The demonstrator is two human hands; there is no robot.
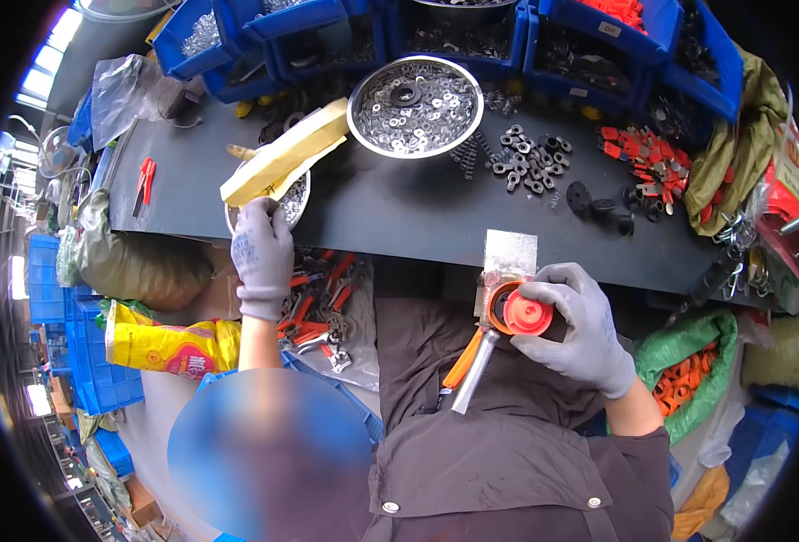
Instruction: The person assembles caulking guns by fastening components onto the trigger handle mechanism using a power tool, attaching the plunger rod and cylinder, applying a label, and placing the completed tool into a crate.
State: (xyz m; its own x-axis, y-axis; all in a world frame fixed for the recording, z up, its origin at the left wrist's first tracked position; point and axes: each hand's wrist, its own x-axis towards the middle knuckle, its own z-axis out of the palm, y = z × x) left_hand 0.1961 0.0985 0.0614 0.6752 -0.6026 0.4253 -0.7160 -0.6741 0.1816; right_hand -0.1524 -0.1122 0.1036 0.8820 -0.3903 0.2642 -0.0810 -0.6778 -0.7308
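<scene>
My right hand (pixel 573 323) grips a red round plastic part (pixel 527 314) between thumb and fingers, above my lap. The part sits against an orange ring (pixel 499 305) on a metal fixture (pixel 510 254) at the table's front edge. Below the ring, an orange handle (pixel 463 359) and a silver metal lever (pixel 477 372) slant down toward my lap. My left hand (pixel 263 254) reaches to the near side of a small bowl of metal bits (pixel 296 200), fingers drawn together at its rim. Whatever those fingertips hold is too small to make out. A yellow folded strip (pixel 286 154) lies across that bowl.
A steel bowl of small metal parts (pixel 415 106) stands mid-table, blue bins (pixel 589 45) behind it. Dark metal pieces (pixel 531 161) and red clips (pixel 649 163) lie to the right. Red-handled pliers (pixel 144 185) lie far left. A green sack (pixel 688 370) holds orange parts.
</scene>
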